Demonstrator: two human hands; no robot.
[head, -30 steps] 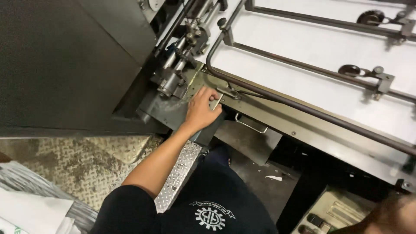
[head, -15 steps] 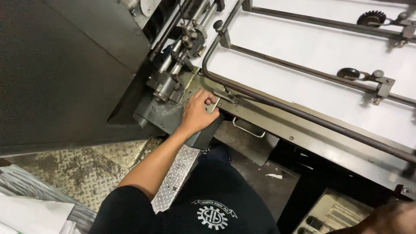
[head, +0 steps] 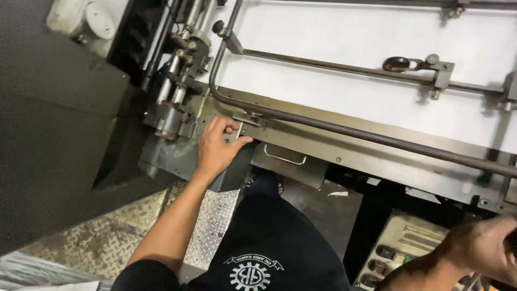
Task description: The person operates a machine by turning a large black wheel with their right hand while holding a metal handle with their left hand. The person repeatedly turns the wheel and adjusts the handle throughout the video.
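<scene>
My left hand reaches forward to the near left corner of a printing machine's feed table. Its thumb and fingers pinch a small metal tab on the olive frame, just under the curved dark rail. My right hand hovers low at the right edge, blurred, above a beige control panel with several buttons. Whether it touches the panel is unclear. A white paper sheet covers the table top.
Steel rollers and linkages stand left of the table beside a dark machine housing. A roller wheel on a cross bar sits over the paper. A metal drawer handle hangs below the frame. Chequered steel floor plate lies underfoot.
My left hand stays on the same corner tab, with its fingers curling tighter on it. My right hand has come further into view at the lower right.
</scene>
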